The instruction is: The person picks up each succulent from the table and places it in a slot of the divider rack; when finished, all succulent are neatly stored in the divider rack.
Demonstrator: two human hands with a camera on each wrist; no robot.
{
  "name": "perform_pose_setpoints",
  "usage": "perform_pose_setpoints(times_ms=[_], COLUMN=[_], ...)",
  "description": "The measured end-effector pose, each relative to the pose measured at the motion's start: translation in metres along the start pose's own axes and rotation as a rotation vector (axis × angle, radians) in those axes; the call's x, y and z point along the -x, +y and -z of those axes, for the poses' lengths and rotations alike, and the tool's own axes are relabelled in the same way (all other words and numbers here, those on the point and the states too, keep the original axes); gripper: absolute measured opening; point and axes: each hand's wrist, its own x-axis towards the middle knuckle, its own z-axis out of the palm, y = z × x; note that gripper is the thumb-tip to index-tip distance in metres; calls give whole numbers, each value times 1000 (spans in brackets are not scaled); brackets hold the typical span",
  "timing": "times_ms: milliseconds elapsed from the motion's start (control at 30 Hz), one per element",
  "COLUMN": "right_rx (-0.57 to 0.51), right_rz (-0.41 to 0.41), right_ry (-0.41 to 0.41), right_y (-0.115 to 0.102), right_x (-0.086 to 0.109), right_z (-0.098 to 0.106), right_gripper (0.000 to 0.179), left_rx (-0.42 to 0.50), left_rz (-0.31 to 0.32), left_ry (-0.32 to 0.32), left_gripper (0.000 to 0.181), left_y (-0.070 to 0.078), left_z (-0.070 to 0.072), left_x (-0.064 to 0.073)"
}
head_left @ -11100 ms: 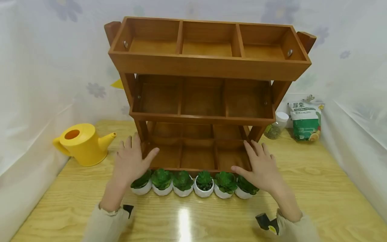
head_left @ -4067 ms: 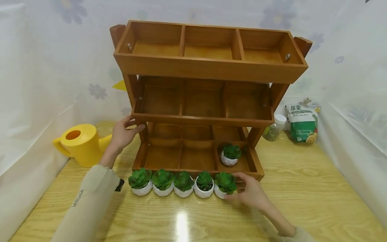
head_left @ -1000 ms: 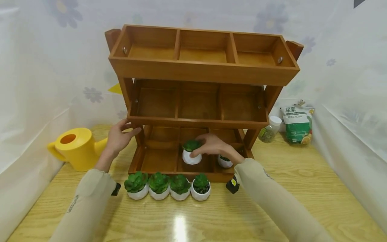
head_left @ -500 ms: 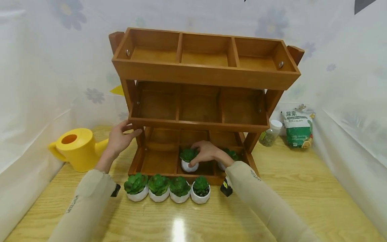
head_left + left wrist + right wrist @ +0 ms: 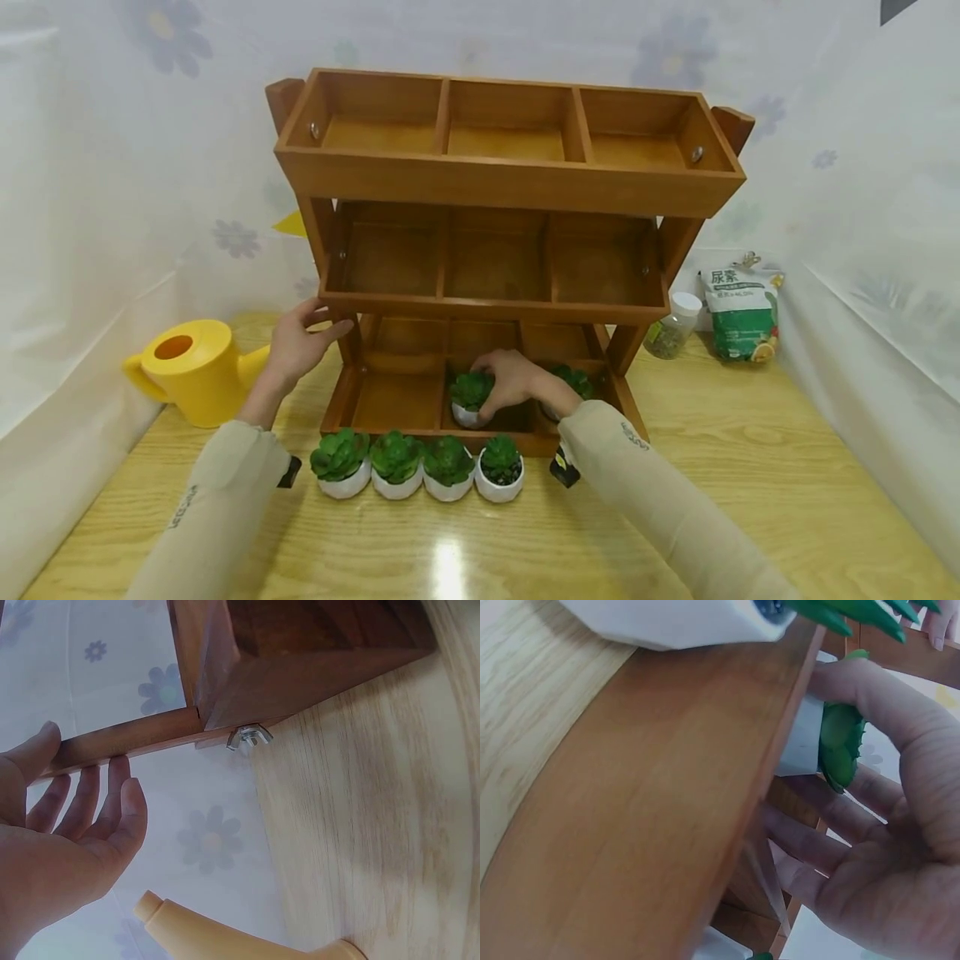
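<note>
A brown wooden three-tier plant stand (image 5: 510, 185), each tier split into three compartments, stands on the table. My right hand (image 5: 512, 379) pinches a potted succulent (image 5: 467, 412) inside the bottom tier's middle compartment. In the right wrist view, thumb and fingers lie on opposite sides of its white pot (image 5: 801, 742). The bottom right compartment holds another succulent (image 5: 576, 382), partly behind my wrist. My left hand (image 5: 298, 343) holds the stand's left leg (image 5: 124, 741), thumb on one side and fingertips on the other in the left wrist view.
Several more succulents in white pots (image 5: 396, 462) form a row along the stand's front edge. A yellow watering can (image 5: 202, 375) is at left, its spout close to my left forearm. At right are a lidded jar (image 5: 672, 327) and a green-and-white bag (image 5: 742, 317).
Over the last second, my right hand has lowered the succulent into the bottom middle compartment. Earlier, another succulent went from the row into the right compartment. My left hand keeps its place on the leg.
</note>
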Motion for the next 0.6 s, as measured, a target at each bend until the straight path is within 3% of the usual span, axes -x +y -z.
perform_pose_setpoints(times_ms=[267,500,600], right_rx=[-8,-155,-209], right_rz=[48,89,143], right_ry=[25,136,196], right_y=[2,5,7], right_x=[13,39,54], right_z=[8,24,29], right_gripper=[68,52,47], left_rx=[-4,3,5], left_rz=[17,-3,-6], left_ry=[-3,-5,0], left_gripper=[63,60,60], left_y=[2,2,2], left_z=[-1,0,-1], left_x=[-1,1,1])
